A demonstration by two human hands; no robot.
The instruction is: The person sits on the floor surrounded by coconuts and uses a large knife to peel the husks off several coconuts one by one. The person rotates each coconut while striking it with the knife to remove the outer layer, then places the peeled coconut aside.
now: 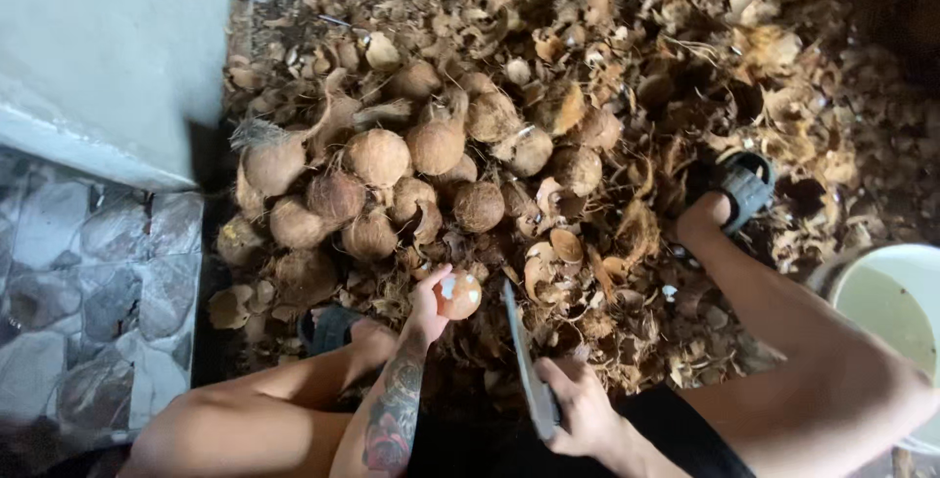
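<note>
My left hand (428,304) grips a small brown coconut (459,295) with pale patches where the shell is chipped. It is held just above the ground between my knees. My right hand (576,409) is closed around the handle of a long dark blade (520,346), a cleaver or machete. The blade points away from me, just to the right of the coconut, with a small gap between them. A heap of husked brown coconuts (392,179) lies on the ground right in front of my left hand.
Broken shells and dry husk fibre (627,96) cover the ground all around. My feet in dark sandals (744,184) (328,326) rest among them. A white bucket (896,307) stands at the right. A grey concrete ledge (108,57) and stone paving (88,272) lie to the left.
</note>
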